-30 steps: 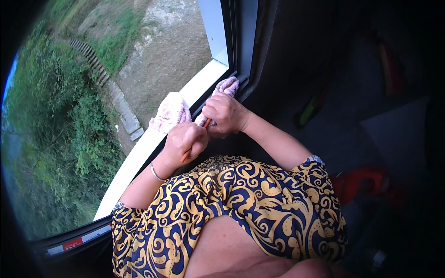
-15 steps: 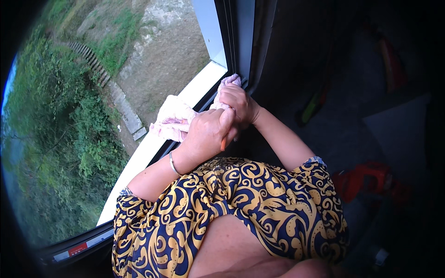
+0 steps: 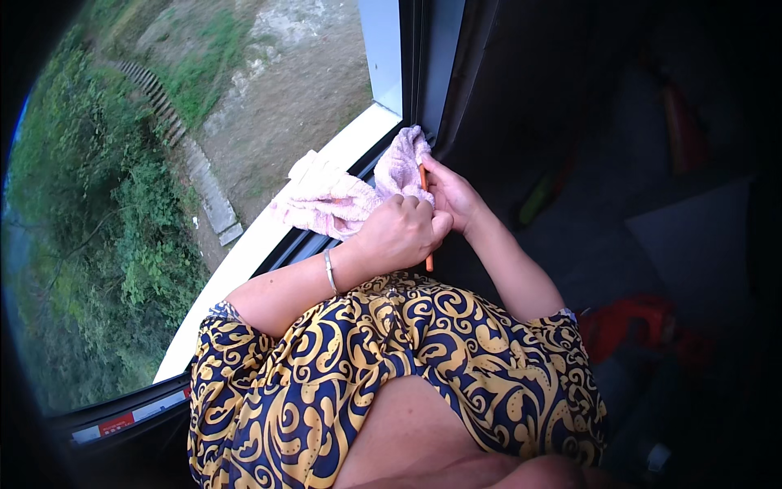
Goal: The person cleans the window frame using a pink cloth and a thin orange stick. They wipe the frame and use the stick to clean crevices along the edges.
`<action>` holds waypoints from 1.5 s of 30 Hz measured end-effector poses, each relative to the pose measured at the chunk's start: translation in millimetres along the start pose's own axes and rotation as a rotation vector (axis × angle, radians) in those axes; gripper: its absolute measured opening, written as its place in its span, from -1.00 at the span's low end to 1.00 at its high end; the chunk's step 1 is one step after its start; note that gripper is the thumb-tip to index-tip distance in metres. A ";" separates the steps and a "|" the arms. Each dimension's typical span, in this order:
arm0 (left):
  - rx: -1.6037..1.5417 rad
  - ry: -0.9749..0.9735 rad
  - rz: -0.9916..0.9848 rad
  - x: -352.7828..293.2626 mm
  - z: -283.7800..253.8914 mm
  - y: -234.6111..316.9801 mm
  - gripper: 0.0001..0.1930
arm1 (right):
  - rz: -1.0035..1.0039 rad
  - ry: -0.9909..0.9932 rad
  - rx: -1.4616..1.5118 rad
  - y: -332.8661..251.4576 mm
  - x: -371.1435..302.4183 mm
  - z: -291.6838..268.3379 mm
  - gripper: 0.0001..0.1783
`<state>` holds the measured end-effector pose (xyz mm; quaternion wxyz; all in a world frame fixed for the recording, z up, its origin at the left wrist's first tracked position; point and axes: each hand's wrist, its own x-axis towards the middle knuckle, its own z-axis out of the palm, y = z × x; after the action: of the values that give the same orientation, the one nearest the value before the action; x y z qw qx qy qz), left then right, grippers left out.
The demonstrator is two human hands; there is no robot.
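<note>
A pale pink terry cloth (image 3: 330, 200) lies bunched over the window's sill and track, with one end reaching into the frame's corner. My left hand (image 3: 401, 232) is closed in a fist round a thin orange stick (image 3: 423, 175), against the cloth's near edge. The stick's lower end sticks out below that fist. My right hand (image 3: 456, 197) is beside the upper part of the stick, its fingers closed on it next to the cloth. Whether the stick's tip is inside the cloth cannot be made out.
The white outer sill (image 3: 244, 269) and dark window track (image 3: 297, 244) run diagonally past my left arm. Beyond the opening, trees (image 3: 147, 244) and a stepped path (image 3: 155, 94) lie far below. A dark wall and a red object (image 3: 631, 322) are at the right.
My right hand has drawn back from the cloth's corner end to the stick, uncovering more cloth. My left hand has shifted slightly right and down, and more of the orange stick shows.
</note>
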<state>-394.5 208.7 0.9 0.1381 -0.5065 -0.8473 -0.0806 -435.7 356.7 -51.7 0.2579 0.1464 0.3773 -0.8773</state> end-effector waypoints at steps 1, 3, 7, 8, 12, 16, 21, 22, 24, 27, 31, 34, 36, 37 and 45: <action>0.002 0.002 0.018 0.8 0.4 1.6 -0.81 | 0.024 0.098 -0.189 -2.4 8.2 0.2 -0.59; 0.034 0.070 0.040 7.2 2.1 7.0 -0.82 | 0.002 0.134 -0.330 -9.5 23.9 6.1 -0.59; 0.133 0.105 0.085 14.7 15.3 15.5 -0.82 | -0.230 0.260 -0.671 -8.3 12.5 1.8 -0.51; 0.186 0.098 0.133 11.2 26.4 9.8 -0.83 | -0.338 0.225 -0.694 -2.3 34.6 -16.7 -0.48; -0.047 0.081 0.175 -6.3 28.7 12.8 -0.81 | -0.288 0.253 -0.613 22.5 18.7 -20.3 -0.46; -0.252 0.059 0.128 -24.2 10.9 -0.4 -0.69 | -0.137 0.242 -0.456 29.1 5.9 0.8 -0.55; -0.279 0.203 -0.102 -17.5 1.2 -18.7 -0.53 | 0.039 0.088 0.056 11.5 31.9 -0.3 -0.51; -0.245 0.226 -0.110 -14.6 2.3 -20.8 -0.59 | 0.012 0.171 0.062 5.9 23.6 16.3 -0.52; -0.153 0.219 -0.083 -5.3 3.5 -28.0 -0.65 | -0.042 0.210 0.034 -0.1 22.7 29.6 -0.54; -0.014 0.222 -0.051 4.8 14.8 -34.8 -0.78 | -0.109 0.240 0.051 -3.5 40.5 21.9 -0.58; -0.027 0.228 -0.044 12.1 35.1 -43.3 -0.81 | -0.129 0.348 0.072 -5.8 41.3 28.6 -0.61; -0.079 0.252 0.028 4.1 39.0 -52.9 -0.72 | -0.210 0.343 0.033 0.9 43.1 33.9 -0.53; -0.098 0.275 0.050 -16.2 34.0 -47.9 -0.71 | -0.308 0.367 0.004 21.3 40.5 34.8 -0.52; -0.107 0.279 0.061 -26.4 31.1 -46.2 -0.70 | -0.336 0.324 0.065 30.3 44.2 38.3 -0.52; -0.750 0.536 -0.583 -29.7 -4.1 -70.7 -0.86 | -0.183 0.075 0.417 36.6 73.8 54.6 -0.71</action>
<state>-442.9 149.2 -4.4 0.1310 -0.2267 -0.8010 -0.5384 -479.3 269.8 -69.8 0.1271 0.1941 0.2090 -0.9500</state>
